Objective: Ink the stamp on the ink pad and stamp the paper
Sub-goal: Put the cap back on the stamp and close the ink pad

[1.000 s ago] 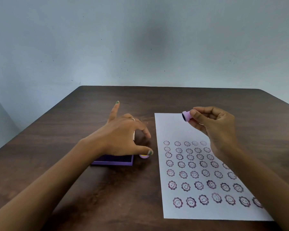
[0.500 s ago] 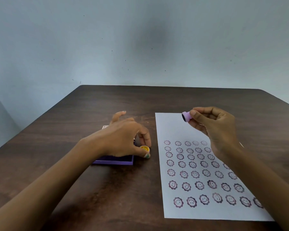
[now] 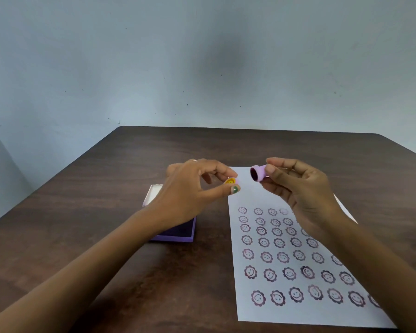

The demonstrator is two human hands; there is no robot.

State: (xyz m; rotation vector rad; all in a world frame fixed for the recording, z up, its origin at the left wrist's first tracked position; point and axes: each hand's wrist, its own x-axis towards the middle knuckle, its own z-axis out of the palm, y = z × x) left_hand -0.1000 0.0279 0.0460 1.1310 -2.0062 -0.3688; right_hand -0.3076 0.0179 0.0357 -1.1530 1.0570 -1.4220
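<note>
My right hand (image 3: 298, 188) holds a small lilac stamp (image 3: 258, 173) above the paper's top edge, its dark inked face turned left. My left hand (image 3: 190, 191) pinches the stamp's cap (image 3: 231, 181), lilac with a yellow smiley top, just left of the stamp and a short gap away. The white paper (image 3: 247, 198) lies flat on the right, covered with several rows of purple smiley-flower prints. The purple ink pad (image 3: 178, 233) sits open left of the paper, mostly hidden under my left wrist, its lid (image 3: 154, 192) lying behind it.
A dark wooden table (image 3: 106, 200) carries everything. A pale blue wall stands close behind its far edge. Bare wood shows to the left and beyond the paper.
My left hand picked the cap up from the table beside the ink pad and raised it to the right, near the stamp. My right hand has barely moved.
</note>
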